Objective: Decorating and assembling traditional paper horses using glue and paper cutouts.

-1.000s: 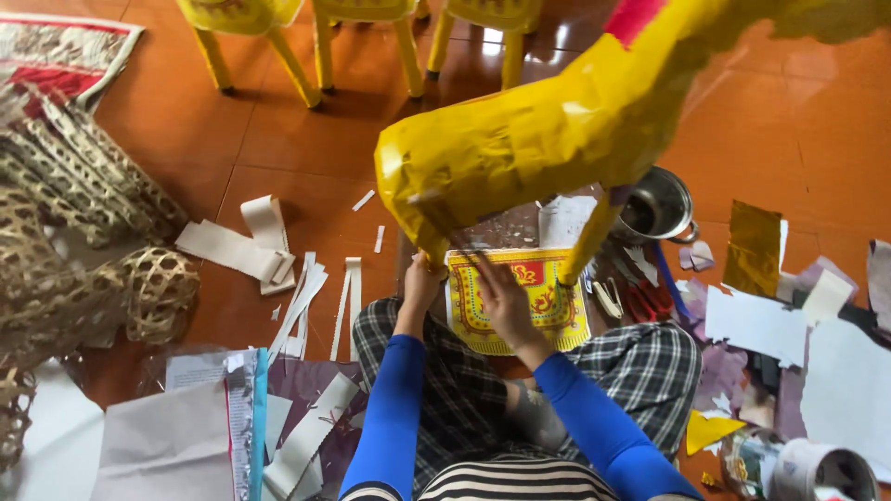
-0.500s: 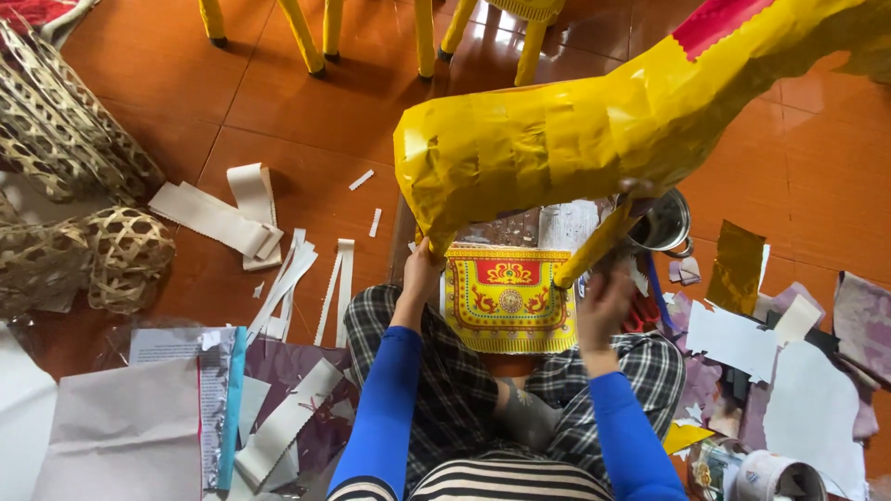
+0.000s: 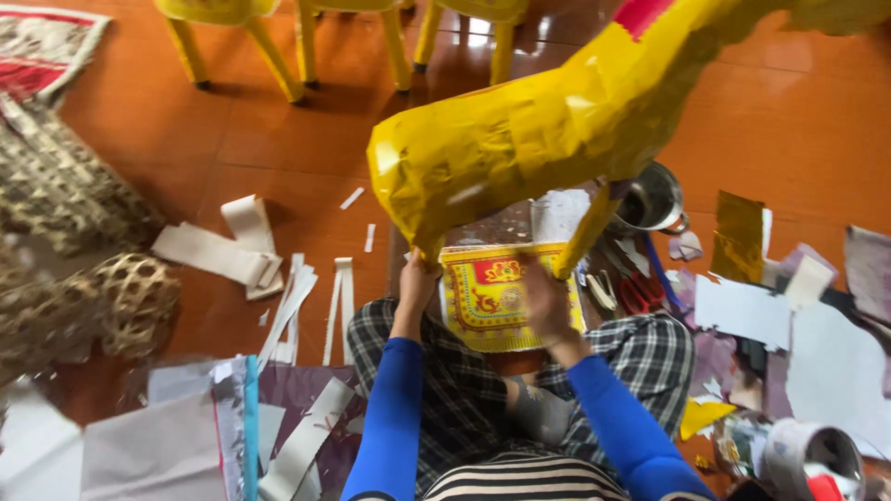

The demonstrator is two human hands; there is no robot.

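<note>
Left hand: my left hand (image 3: 415, 281) reaches up to the lower rear edge of the yellow paper animal figure (image 3: 548, 130); its grip looks closed around the figure's back leg, though the fingers are partly hidden behind the paper.
Right hand: my right hand (image 3: 546, 306) lies over the right part of the yellow and red printed paper sheet (image 3: 484, 295), blurred; I cannot tell whether its grip is spread flat or pinching the sheet.
Figure: it stands above my lap, its long axis running from lower left to upper right, a red patch (image 3: 640, 13) on its top edge.
Figure's front leg: a thin yellow leg (image 3: 587, 232) comes down just beside my right hand, touching the sheet's upper right corner.
Key relation: the sheet lies directly under the figure's belly, between the two legs, on my checked lap; my right hand is the nearer one to it, my left the nearer to the figure.
Around: a metal bowl (image 3: 652, 197) and red-handled scissors (image 3: 635, 289) lie to the right on the orange tiled floor (image 3: 278, 139); white paper strips (image 3: 297, 301) and woven bamboo frames (image 3: 102, 297) lie to the left; yellow chair legs (image 3: 278, 56) stand beyond.
</note>
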